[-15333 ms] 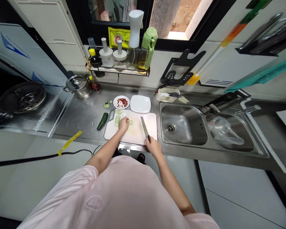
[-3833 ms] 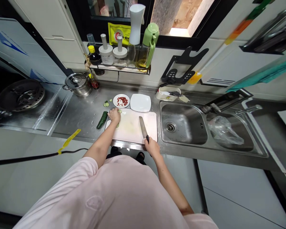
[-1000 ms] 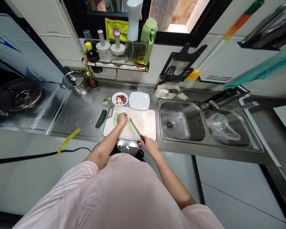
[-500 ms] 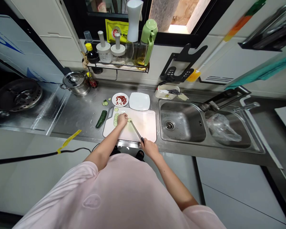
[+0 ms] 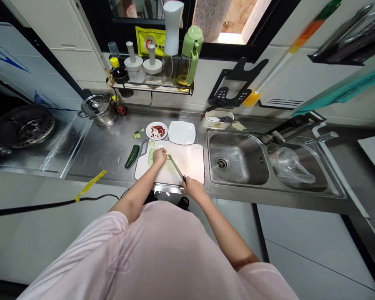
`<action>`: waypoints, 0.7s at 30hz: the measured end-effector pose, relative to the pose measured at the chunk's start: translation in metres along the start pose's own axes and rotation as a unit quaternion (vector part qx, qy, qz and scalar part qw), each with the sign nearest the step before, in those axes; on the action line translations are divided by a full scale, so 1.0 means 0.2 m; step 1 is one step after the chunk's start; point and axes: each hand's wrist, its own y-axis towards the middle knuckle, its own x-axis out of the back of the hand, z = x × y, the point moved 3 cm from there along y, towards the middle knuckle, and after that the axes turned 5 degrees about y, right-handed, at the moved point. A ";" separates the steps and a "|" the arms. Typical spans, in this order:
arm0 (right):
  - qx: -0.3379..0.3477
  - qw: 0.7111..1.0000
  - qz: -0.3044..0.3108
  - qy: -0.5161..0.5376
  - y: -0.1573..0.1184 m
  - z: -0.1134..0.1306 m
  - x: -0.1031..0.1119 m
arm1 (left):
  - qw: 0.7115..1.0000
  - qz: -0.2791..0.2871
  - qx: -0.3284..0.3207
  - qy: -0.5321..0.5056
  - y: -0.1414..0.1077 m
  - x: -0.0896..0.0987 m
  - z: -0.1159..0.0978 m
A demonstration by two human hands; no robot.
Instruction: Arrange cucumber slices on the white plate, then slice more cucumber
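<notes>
My right hand is wrapped round the black handle of a knife, whose blade points up and left over the white cutting board. Near the blade tip lies a cucumber slice. My left hand rests on the board left of the tip, fingers bent together; what they hold, if anything, is too small to tell. Several cucumber slices line up beside it, partly covered by the hand. A dark green cucumber piece lies on the counter left of the board.
Behind the board stand a plate with chopped red pieces and a white plate. A lidded pot is at the back left. The sink lies right of the board, with a plastic bag in its second basin.
The view has shifted slightly. My right hand has moved a little left and up with the knife; my left hand stays almost in place on the board.
</notes>
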 end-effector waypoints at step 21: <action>0.015 1.000 0.019 -0.003 0.03 0.04 0.10 | 1.000 -0.001 -0.002 -0.006 0.02 -0.02 0.01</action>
